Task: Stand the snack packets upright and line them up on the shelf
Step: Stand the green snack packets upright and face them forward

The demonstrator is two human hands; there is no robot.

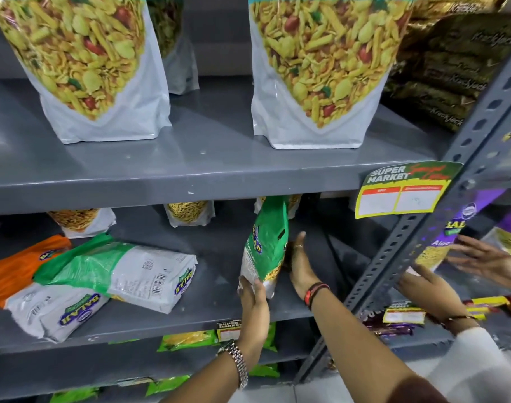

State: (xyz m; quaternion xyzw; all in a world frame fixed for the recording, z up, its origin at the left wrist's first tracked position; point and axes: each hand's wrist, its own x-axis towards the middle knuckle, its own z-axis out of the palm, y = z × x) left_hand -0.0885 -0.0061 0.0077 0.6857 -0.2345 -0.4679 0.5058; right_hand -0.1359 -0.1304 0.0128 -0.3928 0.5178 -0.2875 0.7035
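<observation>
A green-and-white snack packet (264,245) stands upright on the middle grey shelf (207,286), slightly tilted. My left hand (253,298) grips its lower front edge. My right hand (301,263) lies flat against its right side, fingers straight. To the left, two green-and-white packets (117,266) (56,306) lie flat, overlapping, beside an orange packet (18,263) that also lies down. At the back of the same shelf several white pouches (190,212) stand upright.
Two large mixture pouches (321,71) stand on the upper shelf. A perforated grey upright post (405,251) with a price tag (399,190) borders the bay on the right. Beyond it another person's hands (487,257) handle a purple packet (440,239). Green packets (187,338) fill the lower shelf.
</observation>
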